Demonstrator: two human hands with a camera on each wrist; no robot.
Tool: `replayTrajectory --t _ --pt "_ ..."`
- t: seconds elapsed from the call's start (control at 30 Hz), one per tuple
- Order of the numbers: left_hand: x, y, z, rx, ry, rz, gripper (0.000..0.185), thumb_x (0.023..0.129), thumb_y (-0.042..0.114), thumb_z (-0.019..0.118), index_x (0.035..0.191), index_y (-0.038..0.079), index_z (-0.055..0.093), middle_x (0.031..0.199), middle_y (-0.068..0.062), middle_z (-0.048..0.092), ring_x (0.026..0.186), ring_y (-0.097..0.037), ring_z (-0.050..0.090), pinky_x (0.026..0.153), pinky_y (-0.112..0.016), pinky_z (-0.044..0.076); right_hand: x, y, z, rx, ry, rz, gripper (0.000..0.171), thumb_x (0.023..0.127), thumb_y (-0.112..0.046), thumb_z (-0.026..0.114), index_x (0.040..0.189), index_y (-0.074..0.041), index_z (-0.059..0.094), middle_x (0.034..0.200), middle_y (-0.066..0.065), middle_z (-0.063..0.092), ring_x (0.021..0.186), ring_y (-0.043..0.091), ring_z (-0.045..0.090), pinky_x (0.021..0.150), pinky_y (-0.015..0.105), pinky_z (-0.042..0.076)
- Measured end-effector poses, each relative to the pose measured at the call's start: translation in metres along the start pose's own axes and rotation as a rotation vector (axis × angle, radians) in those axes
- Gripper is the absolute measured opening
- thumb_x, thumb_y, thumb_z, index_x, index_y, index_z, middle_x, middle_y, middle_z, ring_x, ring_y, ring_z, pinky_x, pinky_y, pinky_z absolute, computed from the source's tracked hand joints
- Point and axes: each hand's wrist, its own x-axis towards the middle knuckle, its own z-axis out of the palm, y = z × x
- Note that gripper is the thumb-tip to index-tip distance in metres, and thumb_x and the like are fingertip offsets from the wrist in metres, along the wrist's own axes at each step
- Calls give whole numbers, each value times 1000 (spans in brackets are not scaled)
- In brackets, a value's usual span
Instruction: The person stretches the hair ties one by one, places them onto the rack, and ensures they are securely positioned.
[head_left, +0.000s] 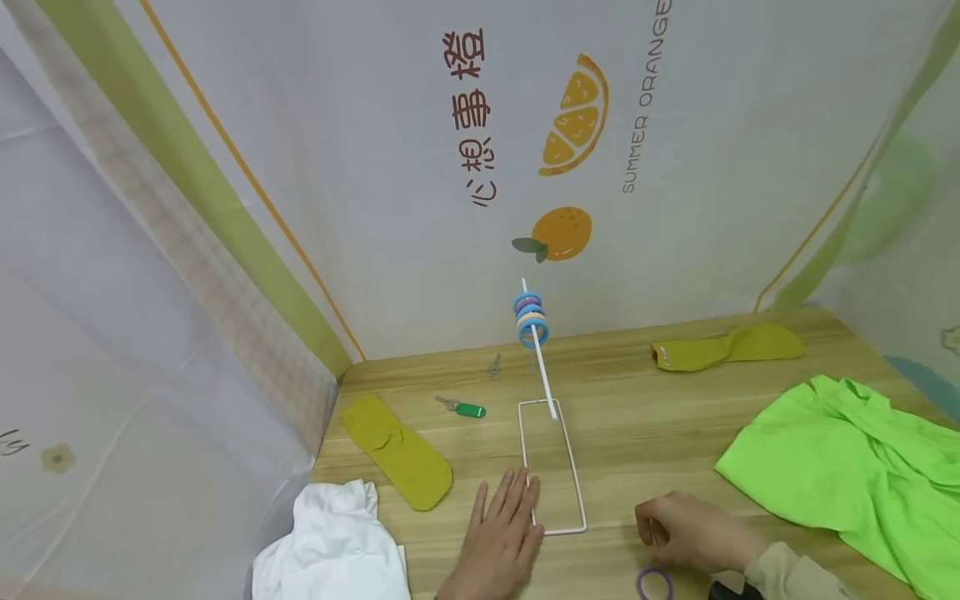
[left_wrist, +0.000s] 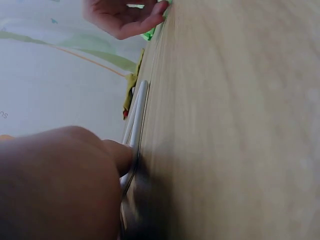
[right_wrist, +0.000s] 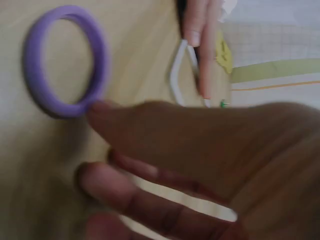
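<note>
My left hand (head_left: 501, 537) lies flat, fingers extended, over the left side of a white wire stand's rectangular base (head_left: 576, 479). Hair-tie-like rings (head_left: 531, 321) in blue, purple and pale orange hang on the stand's white rod (head_left: 543, 375). My right hand (head_left: 693, 529) hovers low at the right with loosely bent fingers and nothing in its grip. Just below it on the table is a purple ring (head_left: 655, 585). In the right wrist view, the thumb tip is at the edge of this purple ring (right_wrist: 35, 65); whether they touch, I cannot tell.
A white cloth (head_left: 330, 546) and a mustard sock (head_left: 401, 454) lie at the left. Behind them are a key with a green tag (head_left: 470, 410) and another key (head_left: 494, 364). Another mustard sock (head_left: 731, 347) and a bright green cloth (head_left: 847, 458) lie at the right.
</note>
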Motion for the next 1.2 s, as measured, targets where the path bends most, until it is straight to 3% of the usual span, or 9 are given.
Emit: replayTrajectory --t 0.2,0.33,0.47,0.67,0.93,1.03,1.2 --pt "-2 1 0 15 26 11 58 112 42 25 164 15 25 173 -5 16 160 -28 16 123 -65 12 0 0 9 -37 43 -5 29 81 -16 83 74 -23 56 64 -19 47 58 -5 41 51 19 37" --pt "-1 2 0 -9 11 -2 59 112 42 25 165 16 24 173 -3 15 160 -26 13 124 -64 10 -2 -1 8 -42 4 0 29 81 -24 85 75 -25 57 65 -20 47 58 -5 41 52 19 37" --pt "0 1 0 -6 6 -5 59 112 43 24 165 16 23 174 -3 14 161 -25 12 125 -64 10 -6 -1 12 -58 -16 -15 30 77 -16 84 74 -25 56 66 -21 45 59 -6 40 53 18 36" --pt "-2 1 1 50 50 8 58 112 41 26 164 16 27 173 -4 19 159 -26 18 123 -63 14 -6 0 18 -90 41 -57 31 75 -8 81 70 -25 56 64 -22 44 59 -7 39 53 17 35" --pt "0 -1 3 -15 -4 -14 59 112 44 24 165 18 23 174 -2 14 161 -25 12 124 -64 9 4 -7 8 22 79 -102 23 85 -9 78 78 -23 61 70 -21 53 61 -7 46 52 18 43" --pt "0 -1 3 -29 -9 -17 59 112 44 25 165 18 23 174 -2 14 161 -25 11 124 -65 9 10 -18 -3 52 149 -142 19 91 -12 76 83 -23 62 76 -21 58 65 -7 48 54 19 45" --pt "1 0 3 -3 19 -3 59 112 43 26 165 16 25 173 -4 17 160 -26 14 123 -65 11 21 -51 -26 85 410 -324 18 95 -11 73 91 -26 64 81 -18 62 70 -6 52 54 18 44"
